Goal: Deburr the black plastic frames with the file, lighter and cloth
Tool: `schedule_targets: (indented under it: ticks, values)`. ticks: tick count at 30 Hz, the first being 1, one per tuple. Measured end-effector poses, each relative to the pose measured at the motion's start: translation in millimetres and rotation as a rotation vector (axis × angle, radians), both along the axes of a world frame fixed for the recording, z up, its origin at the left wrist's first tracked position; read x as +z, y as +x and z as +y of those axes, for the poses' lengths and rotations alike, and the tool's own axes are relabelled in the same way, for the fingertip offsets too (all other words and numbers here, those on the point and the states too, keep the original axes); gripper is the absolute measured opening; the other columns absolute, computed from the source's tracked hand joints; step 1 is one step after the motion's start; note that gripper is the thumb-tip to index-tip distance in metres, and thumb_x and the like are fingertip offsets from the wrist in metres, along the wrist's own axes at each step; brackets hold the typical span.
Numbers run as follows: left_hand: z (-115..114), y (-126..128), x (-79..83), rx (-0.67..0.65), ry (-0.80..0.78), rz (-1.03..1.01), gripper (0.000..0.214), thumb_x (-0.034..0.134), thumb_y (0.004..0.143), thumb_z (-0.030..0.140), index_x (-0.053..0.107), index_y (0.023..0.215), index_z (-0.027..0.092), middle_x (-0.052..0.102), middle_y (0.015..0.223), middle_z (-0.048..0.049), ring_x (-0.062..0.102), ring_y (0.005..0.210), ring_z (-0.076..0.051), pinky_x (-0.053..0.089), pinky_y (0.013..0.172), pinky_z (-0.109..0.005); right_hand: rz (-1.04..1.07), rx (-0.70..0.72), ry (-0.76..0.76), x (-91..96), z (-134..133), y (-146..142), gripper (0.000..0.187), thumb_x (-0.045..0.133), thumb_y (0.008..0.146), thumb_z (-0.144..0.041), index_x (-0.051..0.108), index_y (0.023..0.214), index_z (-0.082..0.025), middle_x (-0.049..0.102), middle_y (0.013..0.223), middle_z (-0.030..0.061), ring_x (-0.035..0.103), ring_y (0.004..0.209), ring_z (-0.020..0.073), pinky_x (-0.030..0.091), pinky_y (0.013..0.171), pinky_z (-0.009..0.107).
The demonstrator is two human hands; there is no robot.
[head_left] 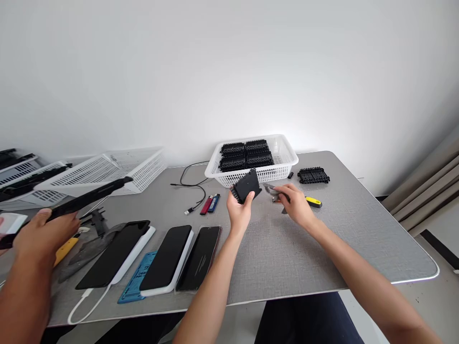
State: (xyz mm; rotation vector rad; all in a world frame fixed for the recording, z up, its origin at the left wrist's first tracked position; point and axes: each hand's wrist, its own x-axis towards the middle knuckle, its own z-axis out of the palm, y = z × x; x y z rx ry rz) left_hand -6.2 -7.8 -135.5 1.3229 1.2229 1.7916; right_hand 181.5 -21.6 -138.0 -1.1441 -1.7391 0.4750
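My left hand (239,214) grips a black plastic plate (246,185) with toothed edges and holds it up over the table, tilted. Just right of it, my right hand (294,203) is closed around a thin grey tool (268,187), perhaps a blade, whose tip points at the plate; its exact kind is unclear. A yellow-and-black handle (313,202) lies on the table behind my right hand. Further back sits another black toothed part (313,175). Directly behind the held plate is a white basket (251,177) with several similar black parts (233,156) inside.
A co-worker's hand (48,231) at left holds a long black part (89,197). Phones (167,258) and a blue card (134,282) lie near the front edge. Red and blue lighters (207,205) and a black cable (193,184) lie mid-table; another white basket (143,169) stands behind.
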Motion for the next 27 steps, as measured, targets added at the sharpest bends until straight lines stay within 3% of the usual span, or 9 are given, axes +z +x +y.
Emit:
schedule_targets:
  ticks: [3, 5, 8, 11, 14, 16, 18, 22, 27]
  values:
    - [-4.9, -1.3, 1.2, 0.007, 0.046, 0.146, 0.023, 0.073, 0.070, 0.030, 0.052, 0.065, 0.023, 0.067, 0.085, -0.0036, 0.060, 0.092, -0.024, 0.041, 0.093, -0.037, 0.003, -0.004, -0.084, -4.5, 3.0, -1.8, 0.032, 0.052, 0.089, -0.027, 0.067, 0.117, -0.023, 0.062, 0.113, 0.0096, 0.064, 0.092, 0.0207, 0.052, 0.085, 0.042]
    - [-8.3, -2.1, 2.1, -0.032, 0.127, 0.287, 0.027, 0.068, 0.070, 0.018, 0.045, 0.056, 0.023, 0.067, 0.085, -0.0036, 0.057, 0.096, -0.026, 0.036, 0.097, -0.041, 0.186, 0.028, -0.218, -1.5, 4.1, 0.2, 0.035, 0.052, 0.091, -0.036, 0.066, 0.119, -0.021, 0.064, 0.113, 0.0111, 0.065, 0.094, 0.0218, 0.053, 0.083, 0.042]
    - [-13.1, -1.6, 1.9, -0.051, 0.240, 0.553, 0.026, 0.060, 0.068, 0.008, 0.044, 0.053, 0.021, 0.067, 0.096, -0.0044, 0.052, 0.108, -0.030, 0.028, 0.101, -0.046, 0.563, 0.273, -0.543, 7.6, 2.6, 2.5, 0.049, 0.045, 0.092, -0.052, 0.064, 0.121, -0.017, 0.069, 0.099, 0.0119, 0.067, 0.081, 0.0208, 0.056, 0.069, 0.038]
    - [-15.5, 0.9, -1.0, -0.037, 0.253, 0.681, 0.019, 0.062, 0.068, 0.009, 0.052, 0.058, 0.022, 0.060, 0.121, -0.0044, 0.043, 0.122, -0.032, 0.025, 0.103, -0.048, 0.746, 0.485, -0.718, 12.7, -0.8, 1.7, 0.044, 0.061, 0.085, -0.048, 0.067, 0.114, -0.017, 0.071, 0.088, 0.0075, 0.064, 0.067, 0.0151, 0.054, 0.059, 0.030]
    - [-11.8, 3.9, -5.4, -0.045, 0.200, 0.525, 0.017, 0.065, 0.071, 0.017, 0.062, 0.086, 0.025, 0.048, 0.139, -0.0068, 0.036, 0.133, -0.032, 0.027, 0.107, -0.048, 0.831, 0.460, -0.735, 10.2, -1.7, 0.7, 0.039, 0.077, 0.072, -0.033, 0.069, 0.107, -0.017, 0.072, 0.085, 0.0037, 0.063, 0.065, 0.0117, 0.052, 0.061, 0.025]
    - [-6.8, 5.4, -8.7, -0.105, 0.125, 0.274, 0.034, 0.060, 0.078, 0.024, 0.057, 0.112, 0.026, 0.045, 0.143, -0.0096, 0.043, 0.130, -0.028, 0.034, 0.105, -0.045, 0.898, 0.396, -0.717, 6.6, -0.3, 0.8, 0.041, 0.080, 0.068, -0.031, 0.069, 0.105, -0.018, 0.073, 0.087, 0.0039, 0.065, 0.069, 0.0130, 0.053, 0.065, 0.026]
    - [-2.3, 6.9, -11.4, -0.255, -0.006, 0.035, 0.042, 0.053, 0.085, 0.032, 0.049, 0.127, 0.024, 0.052, 0.138, -0.0125, 0.057, 0.117, -0.026, 0.044, 0.096, -0.043, 0.953, 0.343, -0.673, 3.4, 1.7, 1.0, 0.043, 0.081, 0.066, -0.031, 0.068, 0.105, -0.020, 0.074, 0.089, 0.0042, 0.067, 0.073, 0.0149, 0.053, 0.067, 0.027]
    - [-1.4, 11.8, -12.4, -0.479, -0.184, -0.081, 0.050, 0.055, 0.086, 0.047, 0.054, 0.128, 0.019, 0.067, 0.116, -0.0132, 0.065, 0.102, -0.026, 0.052, 0.082, -0.037, 0.999, 0.275, -0.581, -0.9, 4.6, -0.6, 0.046, 0.083, 0.062, -0.034, 0.067, 0.103, -0.021, 0.074, 0.092, 0.0045, 0.068, 0.080, 0.0185, 0.053, 0.071, 0.030]
    - [-7.8, 17.1, -7.2, -0.476, -0.227, -0.020, 0.053, 0.065, 0.079, 0.051, 0.062, 0.120, 0.017, 0.073, 0.099, -0.0111, 0.069, 0.088, -0.025, 0.055, 0.067, -0.030, 0.974, 0.234, -0.548, -3.8, 5.6, -2.8, 0.047, 0.084, 0.061, -0.037, 0.066, 0.102, -0.021, 0.074, 0.090, 0.0045, 0.068, 0.082, 0.0199, 0.052, 0.072, 0.032]
